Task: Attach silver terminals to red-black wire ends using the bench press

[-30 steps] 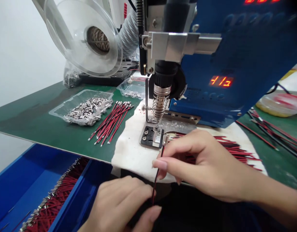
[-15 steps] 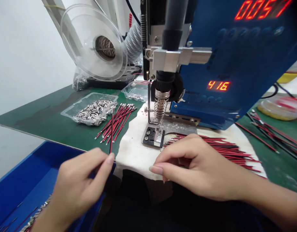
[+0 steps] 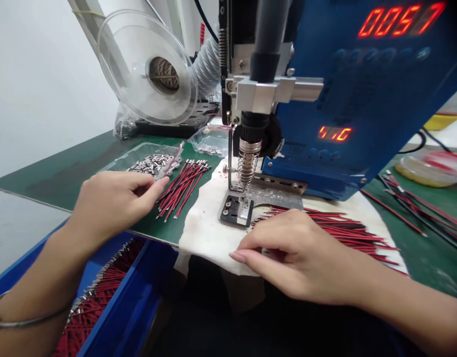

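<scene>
My left hand is closed in a pinch above the near left part of the green table. Between its thumb and forefinger is a red-and-black wire, slanting up and right, its light tip beside the clear tray of small metal connectors. Just right of these fingers lies a pile of red-and-black wires with metal ends. My right hand rests over the white cloth with thumb and fingers drawn together, and nothing shows between them. Behind it lies a bundle of wires.
A blue machine with red digits stands right of centre, its spring-wrapped tip above a small black fixture. A blue bin full of wires sits below the table edge. A clear spool stands behind.
My left hand has moved up and away from me with the wire, which now leans right. The blue bin's contents show more. My right hand has barely moved.
</scene>
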Action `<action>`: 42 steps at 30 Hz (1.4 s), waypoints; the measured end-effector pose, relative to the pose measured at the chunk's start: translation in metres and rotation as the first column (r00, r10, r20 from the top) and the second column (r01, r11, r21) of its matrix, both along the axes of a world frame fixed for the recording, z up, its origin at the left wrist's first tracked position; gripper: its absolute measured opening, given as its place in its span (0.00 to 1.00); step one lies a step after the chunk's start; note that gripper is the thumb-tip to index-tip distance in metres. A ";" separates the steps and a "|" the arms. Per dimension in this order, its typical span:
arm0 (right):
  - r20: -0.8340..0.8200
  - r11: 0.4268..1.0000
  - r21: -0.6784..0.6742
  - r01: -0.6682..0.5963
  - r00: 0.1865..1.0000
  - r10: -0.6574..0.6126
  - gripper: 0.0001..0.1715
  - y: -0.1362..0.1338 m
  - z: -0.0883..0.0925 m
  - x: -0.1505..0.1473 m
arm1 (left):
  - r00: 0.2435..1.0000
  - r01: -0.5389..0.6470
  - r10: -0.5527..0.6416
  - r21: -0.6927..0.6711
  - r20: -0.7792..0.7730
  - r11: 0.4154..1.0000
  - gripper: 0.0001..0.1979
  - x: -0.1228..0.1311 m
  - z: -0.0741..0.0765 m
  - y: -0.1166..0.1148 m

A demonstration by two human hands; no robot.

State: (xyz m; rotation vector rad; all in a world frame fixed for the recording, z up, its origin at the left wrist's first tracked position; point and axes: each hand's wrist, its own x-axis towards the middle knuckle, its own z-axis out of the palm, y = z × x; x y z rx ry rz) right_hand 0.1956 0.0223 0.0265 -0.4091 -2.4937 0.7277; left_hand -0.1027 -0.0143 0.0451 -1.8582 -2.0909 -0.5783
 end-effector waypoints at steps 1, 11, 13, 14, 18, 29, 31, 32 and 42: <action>0.005 1.000 0.007 0.007 1.000 -0.007 0.17 0.000 0.000 0.000 | 0.999 -0.038 0.038 -0.035 -0.003 0.999 0.20 -0.003 0.001 0.003; 0.023 0.922 0.318 0.218 0.971 -0.238 0.13 0.025 0.010 0.021 | 0.992 -0.106 0.109 0.037 -0.070 0.994 0.13 -0.033 0.039 0.040; 0.097 0.907 0.362 0.214 0.959 -0.265 0.14 0.038 0.013 0.031 | 0.994 -0.108 0.105 -0.095 -0.035 0.990 0.13 -0.036 0.041 0.054; 0.137 0.900 0.382 0.209 0.950 -0.279 0.13 0.044 0.014 0.036 | 0.994 -0.104 0.105 -0.162 0.000 0.981 0.14 -0.036 0.039 0.061; 0.280 0.904 0.380 0.194 0.908 -0.313 0.13 0.060 0.013 0.048 | 0.993 -0.075 0.092 -0.210 0.073 0.975 0.15 -0.034 0.026 0.073; 0.347 0.913 0.390 0.118 0.900 -0.264 0.13 0.055 0.007 0.038 | 0.981 0.103 -0.055 -0.256 0.188 0.961 0.07 -0.037 0.013 0.065; 0.339 0.918 0.380 0.117 0.906 -0.255 0.13 0.053 0.007 0.036 | 0.980 0.091 -0.041 -0.256 0.195 0.962 0.06 -0.036 0.013 0.066; 0.340 0.917 0.380 0.120 0.904 -0.259 0.13 0.053 0.007 0.035 | 0.979 0.073 -0.021 -0.254 0.201 0.964 0.06 -0.036 0.014 0.066; 0.182 0.912 0.380 0.154 0.954 -0.237 0.11 0.051 0.006 0.033 | 0.976 0.063 0.001 -0.281 0.219 0.958 0.07 -0.037 0.013 0.068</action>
